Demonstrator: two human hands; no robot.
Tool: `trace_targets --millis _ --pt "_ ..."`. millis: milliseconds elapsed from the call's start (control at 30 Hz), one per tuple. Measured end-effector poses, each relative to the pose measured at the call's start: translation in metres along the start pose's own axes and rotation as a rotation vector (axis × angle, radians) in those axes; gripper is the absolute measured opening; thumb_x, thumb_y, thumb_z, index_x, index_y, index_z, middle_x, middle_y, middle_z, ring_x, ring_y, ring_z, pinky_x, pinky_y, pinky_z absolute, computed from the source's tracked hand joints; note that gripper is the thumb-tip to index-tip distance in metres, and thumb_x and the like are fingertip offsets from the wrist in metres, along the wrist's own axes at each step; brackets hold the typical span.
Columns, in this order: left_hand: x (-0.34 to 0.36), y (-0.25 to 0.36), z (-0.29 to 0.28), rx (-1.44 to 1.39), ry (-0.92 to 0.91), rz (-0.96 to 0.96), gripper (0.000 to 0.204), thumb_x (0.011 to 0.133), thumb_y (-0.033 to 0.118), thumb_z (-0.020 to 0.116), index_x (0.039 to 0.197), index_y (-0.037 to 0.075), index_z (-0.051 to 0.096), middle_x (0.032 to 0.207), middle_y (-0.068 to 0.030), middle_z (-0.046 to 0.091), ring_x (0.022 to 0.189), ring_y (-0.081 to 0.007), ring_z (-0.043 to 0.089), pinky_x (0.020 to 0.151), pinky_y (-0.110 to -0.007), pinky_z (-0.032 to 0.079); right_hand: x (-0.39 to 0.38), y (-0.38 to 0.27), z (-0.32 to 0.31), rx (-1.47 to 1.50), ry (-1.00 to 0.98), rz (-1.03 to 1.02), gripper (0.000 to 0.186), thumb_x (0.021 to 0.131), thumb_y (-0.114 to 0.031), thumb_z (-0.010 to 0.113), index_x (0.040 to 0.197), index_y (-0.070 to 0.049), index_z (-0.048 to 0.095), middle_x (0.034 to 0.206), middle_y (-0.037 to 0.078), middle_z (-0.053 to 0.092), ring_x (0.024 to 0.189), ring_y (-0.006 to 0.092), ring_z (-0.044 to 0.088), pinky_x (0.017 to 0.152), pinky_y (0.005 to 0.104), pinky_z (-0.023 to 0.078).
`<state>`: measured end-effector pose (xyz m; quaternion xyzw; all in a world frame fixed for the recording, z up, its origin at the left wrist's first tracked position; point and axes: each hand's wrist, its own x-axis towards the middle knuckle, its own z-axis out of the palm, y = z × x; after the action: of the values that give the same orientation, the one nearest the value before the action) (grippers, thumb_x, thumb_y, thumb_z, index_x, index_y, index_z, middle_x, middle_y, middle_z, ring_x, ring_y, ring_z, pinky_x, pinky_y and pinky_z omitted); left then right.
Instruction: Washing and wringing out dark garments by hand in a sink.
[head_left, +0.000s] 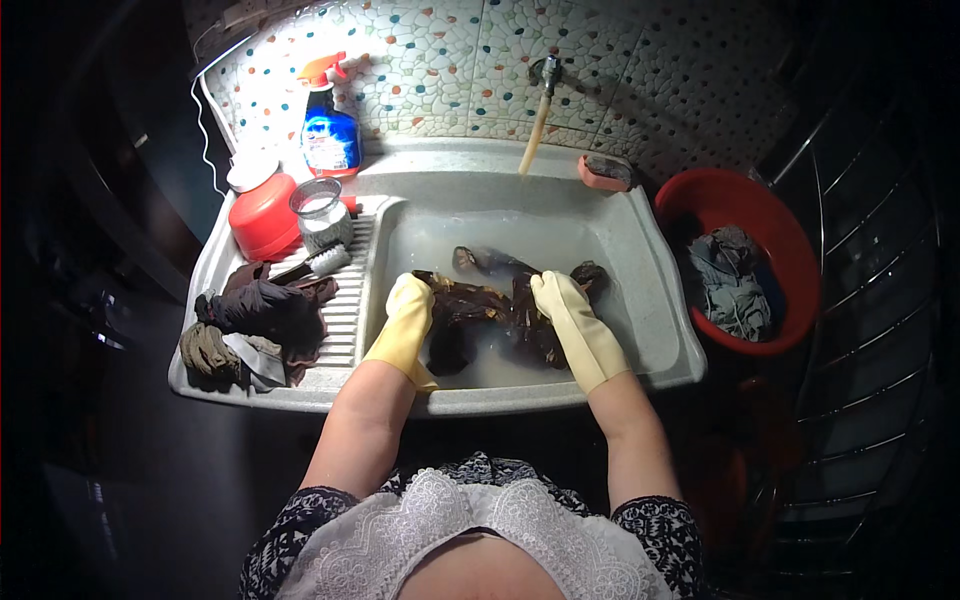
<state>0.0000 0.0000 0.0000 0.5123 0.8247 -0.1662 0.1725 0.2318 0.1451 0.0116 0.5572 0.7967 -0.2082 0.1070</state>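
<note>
A dark brown wet garment [480,302] stretches between my gloved hands, partly sunk in cloudy water [450,220] inside the sink basin. My left hand [408,300], in a pale yellow rubber glove, is closed on the garment's left end. In a matching glove, my right hand [560,298] grips the cloth farther right. Parts of the garment hang below the surface, where the murky water hides their shape. A lighter-edged end of cloth floats just beyond the hands.
Dark and grey-brown clothes [265,315] lie on the ribbed drainboard [345,310] at left, beside a brush [325,260], a glass jar [322,215], a red bowl [265,218] and a blue spray bottle [330,135]. A faucet [540,110] hangs over the basin. At right stands a red tub [790,240] holding grey cloth [730,285].
</note>
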Motion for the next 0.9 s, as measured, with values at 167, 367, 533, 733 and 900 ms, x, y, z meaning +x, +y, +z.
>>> trace_targets --millis 167,367,533,733,900 --pt "0.018 -0.067 0.078 -0.7 0.138 -0.074 0.032 0.085 0.027 0.063 0.106 0.007 0.075 0.111 -0.0163 0.072 0.104 -0.0318 0.07 0.087 -0.04 0.055 -0.056 -0.056 0.007 -0.164 0.163 -0.606 0.055 0.09 -0.041 0.063 0.135 -0.009 0.06 0.139 0.02 0.059 0.13 0.0354 0.055 0.11 0.0433 0.043" --pt "-0.009 0.0 -0.004 -0.229 -0.045 0.248 0.026 0.084 0.017 0.063 0.103 0.006 0.076 0.109 -0.0178 0.073 0.103 -0.031 0.072 0.087 -0.04 0.056 0.033 0.002 0.041 -0.157 -0.29 -0.225 0.027 0.081 -0.013 0.07 0.108 -0.013 0.076 0.115 0.014 0.072 0.107 0.0325 0.07 0.093 0.0414 0.055" --pt "-0.039 -0.029 0.001 -0.737 0.313 -0.403 0.017 0.085 0.014 0.067 0.094 0.002 0.075 0.098 -0.0186 0.074 0.097 -0.0321 0.073 0.079 -0.04 0.057 -0.016 -0.022 0.003 0.133 0.284 -0.302 0.017 0.087 -0.011 0.064 0.098 -0.011 0.076 0.094 0.015 0.075 0.087 0.0303 0.072 0.079 0.0378 0.056" --pt "-0.016 -0.02 0.015 -0.634 0.43 -0.229 0.016 0.084 0.013 0.067 0.093 0.002 0.076 0.095 -0.0222 0.072 0.097 -0.0362 0.071 0.081 -0.039 0.056 -0.014 0.001 -0.007 0.197 -0.098 -0.028 0.034 0.093 -0.032 0.06 0.09 -0.001 0.072 0.073 0.017 0.072 0.056 0.0188 0.064 0.055 0.0358 0.051" --pt "-0.025 -0.025 0.002 -0.871 0.227 -0.392 0.021 0.087 0.014 0.065 0.102 0.004 0.075 0.109 -0.0193 0.072 0.109 -0.0322 0.068 0.089 -0.035 0.055 -0.054 -0.019 -0.01 0.328 -0.427 -0.158 0.038 0.091 -0.037 0.062 0.084 -0.001 0.073 0.07 0.014 0.073 0.052 0.0162 0.061 0.052 0.033 0.049"
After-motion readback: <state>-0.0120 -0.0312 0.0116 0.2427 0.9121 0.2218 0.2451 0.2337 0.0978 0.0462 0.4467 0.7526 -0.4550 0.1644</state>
